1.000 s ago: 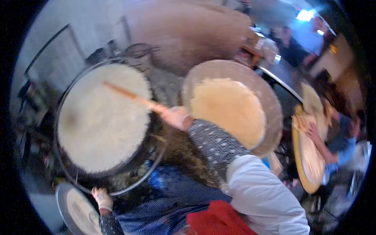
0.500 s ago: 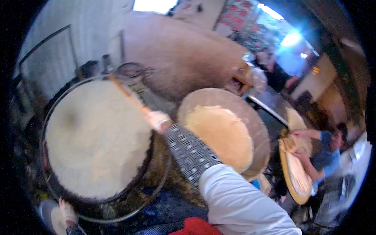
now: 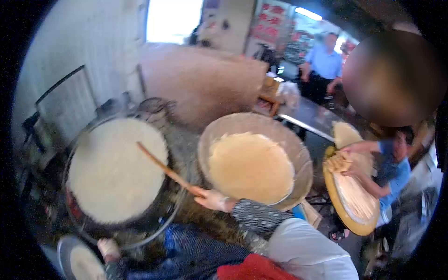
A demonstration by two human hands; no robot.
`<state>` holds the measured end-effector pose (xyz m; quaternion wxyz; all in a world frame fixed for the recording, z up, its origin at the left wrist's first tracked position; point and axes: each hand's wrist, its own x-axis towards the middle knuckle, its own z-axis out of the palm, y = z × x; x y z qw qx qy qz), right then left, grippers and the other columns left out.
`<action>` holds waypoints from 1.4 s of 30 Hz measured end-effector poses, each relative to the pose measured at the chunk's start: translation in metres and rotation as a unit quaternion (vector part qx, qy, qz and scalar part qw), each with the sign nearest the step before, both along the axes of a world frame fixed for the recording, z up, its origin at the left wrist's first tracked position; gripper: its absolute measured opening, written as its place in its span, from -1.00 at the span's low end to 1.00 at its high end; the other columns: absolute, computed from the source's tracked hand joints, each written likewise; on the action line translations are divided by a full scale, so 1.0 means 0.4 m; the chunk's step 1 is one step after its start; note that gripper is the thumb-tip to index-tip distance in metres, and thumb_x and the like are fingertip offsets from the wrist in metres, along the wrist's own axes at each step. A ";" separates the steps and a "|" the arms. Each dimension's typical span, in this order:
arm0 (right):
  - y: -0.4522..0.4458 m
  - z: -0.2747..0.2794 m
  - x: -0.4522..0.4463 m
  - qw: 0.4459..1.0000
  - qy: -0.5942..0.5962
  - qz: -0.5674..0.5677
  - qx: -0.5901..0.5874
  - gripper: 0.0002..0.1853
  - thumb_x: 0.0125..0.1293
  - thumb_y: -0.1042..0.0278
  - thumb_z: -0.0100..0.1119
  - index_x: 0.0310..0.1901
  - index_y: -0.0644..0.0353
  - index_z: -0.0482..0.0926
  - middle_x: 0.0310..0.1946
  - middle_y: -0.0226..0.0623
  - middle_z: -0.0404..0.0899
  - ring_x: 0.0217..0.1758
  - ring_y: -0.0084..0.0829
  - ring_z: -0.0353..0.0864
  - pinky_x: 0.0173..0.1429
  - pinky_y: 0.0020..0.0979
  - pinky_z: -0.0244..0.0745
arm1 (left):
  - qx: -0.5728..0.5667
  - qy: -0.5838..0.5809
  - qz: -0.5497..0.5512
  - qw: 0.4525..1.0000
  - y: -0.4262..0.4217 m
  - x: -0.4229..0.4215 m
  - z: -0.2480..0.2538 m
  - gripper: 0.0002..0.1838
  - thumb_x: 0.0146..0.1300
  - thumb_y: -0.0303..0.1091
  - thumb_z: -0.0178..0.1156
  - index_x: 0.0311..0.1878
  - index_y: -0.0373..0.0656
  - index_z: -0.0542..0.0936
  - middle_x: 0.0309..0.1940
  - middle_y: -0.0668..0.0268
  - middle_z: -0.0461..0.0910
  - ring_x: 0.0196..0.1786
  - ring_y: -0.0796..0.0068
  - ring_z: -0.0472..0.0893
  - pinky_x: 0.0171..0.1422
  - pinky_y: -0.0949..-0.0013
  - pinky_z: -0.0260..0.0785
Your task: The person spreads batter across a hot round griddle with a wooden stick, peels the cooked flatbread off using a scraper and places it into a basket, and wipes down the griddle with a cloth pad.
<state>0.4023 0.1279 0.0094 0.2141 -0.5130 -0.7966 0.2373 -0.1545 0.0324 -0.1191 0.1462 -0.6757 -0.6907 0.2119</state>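
My right hand (image 3: 212, 199) is closed round the end of a long, thin wooden stick (image 3: 163, 168). The stick's far end lies over a large round griddle, on which a pale sheet of batter (image 3: 116, 170) is spread. At the lower left, my left hand (image 3: 109, 248) is by the griddle's metal ring (image 3: 140, 243), beside a metal basin (image 3: 63, 254) with pale batter in it. Blur hides how its fingers lie. Close to my right hand stands a wide round basket (image 3: 301, 186) holding a stack of thin, tan, round pancakes (image 3: 252, 163).
On the right, a person in blue (image 3: 394, 179) handles folded sheets (image 3: 338, 163) over an oval yellow-rimmed tray (image 3: 331, 196). Behind are a metal table (image 3: 308, 116) and another person in a light blue shirt (image 3: 324, 63). A brown board (image 3: 200, 79) stands at the back.
My right hand has drawn back toward me and to the right with the stick, off the griddle's far edge. The whole view has shifted, bringing more of the basin in.
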 end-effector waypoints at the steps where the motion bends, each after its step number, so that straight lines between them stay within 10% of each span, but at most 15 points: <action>1: -0.042 -0.054 0.018 0.994 0.057 0.020 -0.093 -0.37 0.50 0.17 -0.01 0.55 -0.16 0.08 -0.35 -0.18 0.67 -0.48 -0.26 0.58 -0.38 -0.18 0.45 | -0.016 -0.063 0.067 0.996 -0.008 0.059 -0.038 -0.75 0.23 -0.08 0.10 -0.42 0.20 0.74 -0.56 0.48 0.68 -0.39 0.44 0.67 -0.06 0.25 0.45; 4: -0.202 0.030 -0.018 0.858 0.273 0.060 -0.431 -0.30 0.47 0.27 0.05 0.57 -0.14 0.01 -0.44 -0.25 0.58 -0.66 -0.53 0.33 -0.57 -0.44 0.26 | -0.092 -0.153 0.085 0.980 -0.069 0.533 0.367 -0.67 0.14 0.15 0.28 -0.36 0.12 0.76 -0.45 0.37 0.73 -0.32 0.35 0.73 -0.26 0.28 0.52; 8: -0.305 0.106 -0.127 0.717 0.383 0.131 -0.568 -0.38 0.46 0.31 -0.03 0.52 -0.08 0.10 -0.45 -0.19 0.57 -0.71 -0.54 0.34 -0.64 -0.52 0.23 | 0.032 -0.426 -0.049 0.903 -0.066 0.807 0.183 -0.78 0.16 -0.16 0.28 -0.22 -0.06 0.63 -0.29 0.15 0.64 -0.23 0.23 0.65 -0.13 0.14 0.51; 10: -0.351 0.144 -0.164 0.728 0.395 0.170 -0.533 -0.45 0.43 0.17 0.03 0.40 0.08 0.25 -0.43 -0.16 0.58 -0.68 -0.49 0.42 -0.63 -0.48 0.30 | 0.083 -0.769 -0.068 0.630 -0.176 0.934 0.058 -0.71 0.25 -0.21 0.20 0.02 -0.03 0.56 -0.07 0.17 0.60 0.01 0.17 0.59 0.06 0.07 0.47; 12: -0.368 0.176 -0.165 0.721 0.346 0.232 -0.554 -0.50 0.40 0.13 0.07 0.28 0.18 0.35 -0.43 -0.13 0.61 -0.67 -0.47 0.46 -0.63 -0.49 0.32 | 0.126 -0.713 -0.137 0.676 -0.275 0.945 0.051 -0.64 0.32 -0.21 0.11 0.17 -0.03 0.51 0.11 0.17 0.54 0.20 0.12 0.51 0.23 0.07 0.40; 13: -0.377 0.193 -0.167 0.716 0.320 0.264 -0.562 -0.51 0.38 0.11 0.09 0.22 0.23 0.40 -0.43 -0.11 0.63 -0.66 -0.47 0.48 -0.63 -0.50 0.34 | 0.116 -0.487 -0.155 0.852 -0.325 0.935 0.077 -0.62 0.35 -0.18 0.06 0.20 -0.04 0.49 0.18 0.16 0.49 0.27 0.11 0.46 0.29 0.11 0.36; 14: -0.401 0.237 -0.164 0.709 0.269 0.282 -0.587 -0.54 0.37 0.10 0.09 0.18 0.24 0.43 -0.43 -0.11 0.63 -0.66 -0.47 0.50 -0.63 -0.51 0.33 | 0.079 -0.485 -0.116 0.863 -0.340 0.925 0.056 -0.56 0.35 -0.13 0.01 0.25 -0.03 0.44 0.23 0.13 0.42 0.32 0.09 0.38 0.36 0.11 0.28; 23: -0.574 0.176 -0.443 0.648 0.020 0.433 -0.626 -0.63 0.42 0.07 0.00 -0.05 0.26 0.52 -0.43 -0.23 0.68 -0.62 -0.52 0.56 -0.57 -0.53 0.40 | 0.208 -0.615 -0.106 0.753 -0.472 0.793 -0.023 -0.74 0.32 -0.13 0.09 -0.12 -0.09 0.59 -0.05 0.18 0.54 0.03 0.16 0.56 0.10 0.22 0.41; 26: -0.655 0.183 -0.661 0.602 0.018 0.500 -0.623 -0.57 0.56 0.04 -0.23 0.01 0.25 0.51 -0.23 -0.26 0.69 -0.19 -0.47 0.69 -0.12 -0.47 0.57 | 0.165 -0.655 -0.058 0.735 -0.490 0.766 -0.013 -0.71 0.33 -0.12 0.09 -0.09 -0.13 0.60 -0.04 0.14 0.56 0.05 0.14 0.56 0.13 0.18 0.41; 28: -0.733 0.103 -0.789 0.864 -0.001 0.485 -0.132 -0.43 0.40 -0.21 -0.06 0.02 0.23 0.51 -0.21 0.06 0.67 -0.08 0.00 0.69 0.02 -0.13 0.58 | 0.149 -0.676 -0.036 0.720 -0.489 0.756 -0.006 -0.68 0.34 -0.12 0.09 -0.07 -0.16 0.60 -0.04 0.12 0.57 0.07 0.13 0.56 0.16 0.16 0.40; 30: -0.764 0.086 -0.842 0.796 -0.297 0.527 0.024 -0.39 0.31 -0.20 0.00 0.08 0.23 0.52 -0.17 0.09 0.70 -0.08 -0.05 0.73 0.01 -0.09 0.60 | 0.146 -0.698 -0.024 0.701 -0.479 0.755 -0.005 -0.66 0.34 -0.12 0.09 -0.06 -0.19 0.60 -0.03 0.10 0.58 0.09 0.11 0.56 0.18 0.13 0.40; 31: -0.768 0.013 -0.843 0.719 -0.379 0.567 -0.132 -0.42 0.27 -0.20 0.06 0.10 0.13 0.42 -0.19 0.04 0.68 -0.09 -0.02 0.71 -0.02 -0.11 0.59 | 0.156 -0.710 -0.030 0.686 -0.465 0.767 -0.036 -0.65 0.34 -0.11 0.09 -0.05 -0.20 0.61 -0.03 0.08 0.58 0.10 0.10 0.56 0.20 0.12 0.39; 36: -0.822 -0.170 -0.754 0.750 -0.144 0.620 -0.178 -0.48 0.15 0.09 0.27 0.11 0.15 0.50 -0.23 -0.08 0.67 -0.21 -0.11 0.68 -0.15 -0.23 0.55 | 0.034 -0.714 0.040 0.698 -0.434 0.753 0.013 -0.60 0.42 -0.11 0.04 0.06 -0.24 0.61 0.04 0.00 0.60 0.18 0.02 0.53 0.30 0.13 0.35; 40: -0.734 0.079 -0.610 0.624 0.187 0.539 -0.534 -0.36 0.15 0.26 0.25 0.31 0.22 0.43 -0.12 -0.33 0.60 -0.21 -0.53 0.59 0.01 -0.42 0.51 | -0.001 -0.694 0.038 0.719 -0.434 0.764 0.066 -0.55 0.41 -0.03 0.09 0.11 -0.21 0.58 0.10 0.01 0.57 0.21 0.00 0.51 0.31 0.15 0.34; 42: -0.681 0.100 -0.548 0.644 0.125 0.555 -0.511 -0.51 0.15 0.22 0.21 0.11 0.25 0.61 -0.17 -0.30 0.69 -0.15 -0.51 0.64 0.06 -0.49 0.48 | 0.027 -0.644 0.001 0.765 -0.445 0.781 0.066 -0.59 0.40 -0.04 0.11 0.09 -0.17 0.60 0.08 0.02 0.58 0.17 0.00 0.54 0.27 0.15 0.37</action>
